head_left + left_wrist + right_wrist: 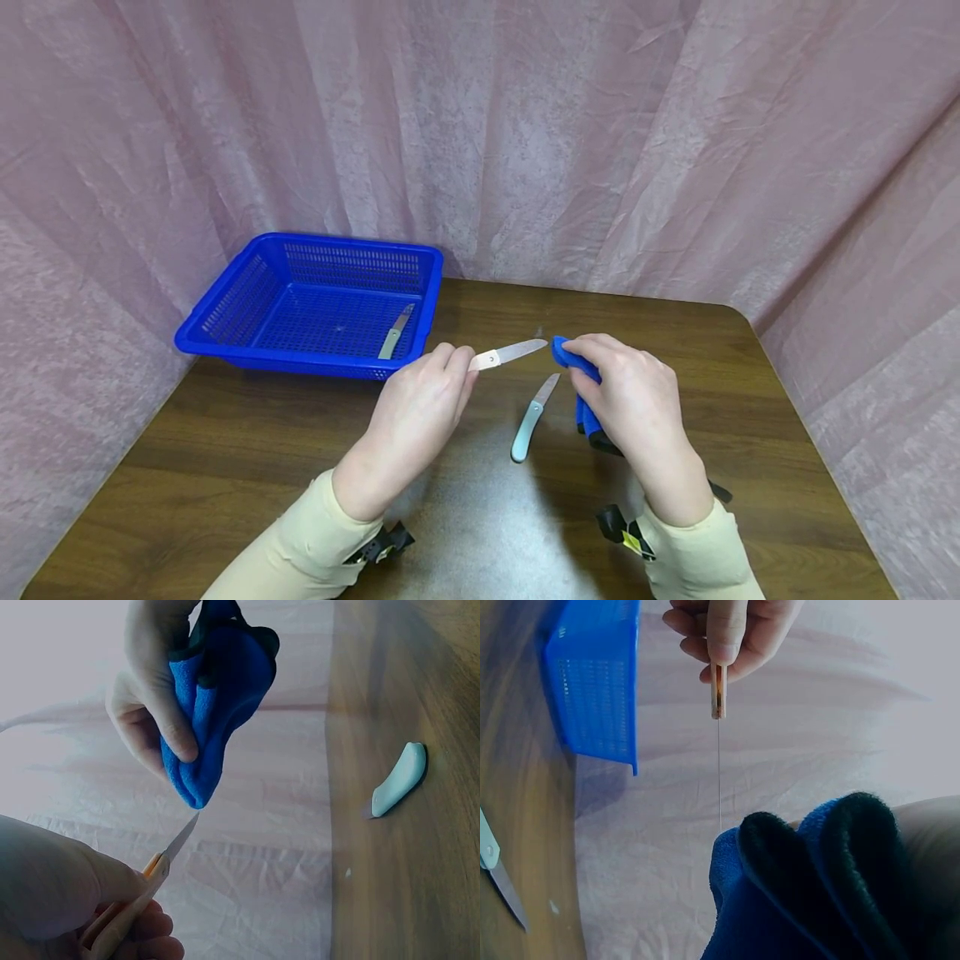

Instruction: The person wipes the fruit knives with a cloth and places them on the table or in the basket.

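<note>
My left hand point(423, 396) grips the pale handle of a folding knife point(517, 350), its blade out and pointing right. In my right hand point(633, 400) a folded blue cloth point(225, 697) with dark edging is pinched between thumb and fingers. The blade's tip is close to the cloth's folded end; whether they touch I cannot tell. Below and between the hands, a second folding knife point(528, 429) with a light teal handle lies opened on the table. A third knife point(394, 335), with a pale green handle, lies inside the blue basket point(307, 363) at its right side.
The basket stands at the back left of the brown wooden table point(247, 467), near my left hand. Pink curtains point(480, 142) hang behind the table and along its sides. Dark straps point(382, 546) sit at both wrists.
</note>
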`<state>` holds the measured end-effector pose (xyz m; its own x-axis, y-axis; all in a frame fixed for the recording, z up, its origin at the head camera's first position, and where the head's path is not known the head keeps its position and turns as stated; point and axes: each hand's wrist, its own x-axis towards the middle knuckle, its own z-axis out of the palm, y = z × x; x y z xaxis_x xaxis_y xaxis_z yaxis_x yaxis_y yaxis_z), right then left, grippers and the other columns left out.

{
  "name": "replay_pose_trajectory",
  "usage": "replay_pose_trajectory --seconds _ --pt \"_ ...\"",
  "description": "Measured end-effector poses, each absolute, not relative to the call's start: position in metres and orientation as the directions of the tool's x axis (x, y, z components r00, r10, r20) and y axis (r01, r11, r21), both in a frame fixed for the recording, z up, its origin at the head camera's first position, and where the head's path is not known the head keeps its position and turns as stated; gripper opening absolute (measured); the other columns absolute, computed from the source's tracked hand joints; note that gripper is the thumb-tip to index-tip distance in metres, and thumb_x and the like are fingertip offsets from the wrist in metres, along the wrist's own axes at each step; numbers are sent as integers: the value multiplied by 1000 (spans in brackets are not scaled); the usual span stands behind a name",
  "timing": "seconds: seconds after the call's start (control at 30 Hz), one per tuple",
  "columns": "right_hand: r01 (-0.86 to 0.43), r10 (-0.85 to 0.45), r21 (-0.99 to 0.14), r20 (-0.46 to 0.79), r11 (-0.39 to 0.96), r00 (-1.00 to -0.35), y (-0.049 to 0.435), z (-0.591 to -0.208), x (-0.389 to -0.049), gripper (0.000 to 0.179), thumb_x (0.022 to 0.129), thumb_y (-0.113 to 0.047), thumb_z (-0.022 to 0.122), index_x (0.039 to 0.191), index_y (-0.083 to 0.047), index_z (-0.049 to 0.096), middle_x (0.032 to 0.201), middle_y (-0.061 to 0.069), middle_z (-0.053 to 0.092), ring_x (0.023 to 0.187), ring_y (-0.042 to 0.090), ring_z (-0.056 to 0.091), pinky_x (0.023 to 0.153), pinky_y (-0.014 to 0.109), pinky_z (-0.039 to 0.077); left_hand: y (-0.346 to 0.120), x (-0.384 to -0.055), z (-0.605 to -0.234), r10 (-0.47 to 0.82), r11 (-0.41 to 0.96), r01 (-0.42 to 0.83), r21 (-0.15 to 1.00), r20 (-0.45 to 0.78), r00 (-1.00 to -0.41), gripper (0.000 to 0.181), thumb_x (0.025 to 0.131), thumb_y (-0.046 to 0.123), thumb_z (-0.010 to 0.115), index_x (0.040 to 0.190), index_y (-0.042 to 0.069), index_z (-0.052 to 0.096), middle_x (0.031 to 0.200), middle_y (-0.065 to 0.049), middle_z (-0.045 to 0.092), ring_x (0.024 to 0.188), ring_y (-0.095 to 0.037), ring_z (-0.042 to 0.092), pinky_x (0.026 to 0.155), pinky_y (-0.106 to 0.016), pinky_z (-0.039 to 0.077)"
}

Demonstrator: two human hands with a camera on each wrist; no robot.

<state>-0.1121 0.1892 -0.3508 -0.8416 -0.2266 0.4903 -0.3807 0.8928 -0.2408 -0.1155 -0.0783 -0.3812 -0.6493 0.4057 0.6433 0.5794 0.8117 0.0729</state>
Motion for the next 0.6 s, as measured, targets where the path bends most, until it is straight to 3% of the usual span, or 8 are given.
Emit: replay_pose_trajectory --seconds 0.6 --pt "-393 -228 -241 511 887 -829 189 -350 -112 31 96 -10 82 125 -21 84 124 -5 80 88 27 78 64 48 58 -77 -120 -388 407 819 572 42 660 -631 18 102 11 77 92 2 64 76 -7 55 59 -28 57 49 -39 47"
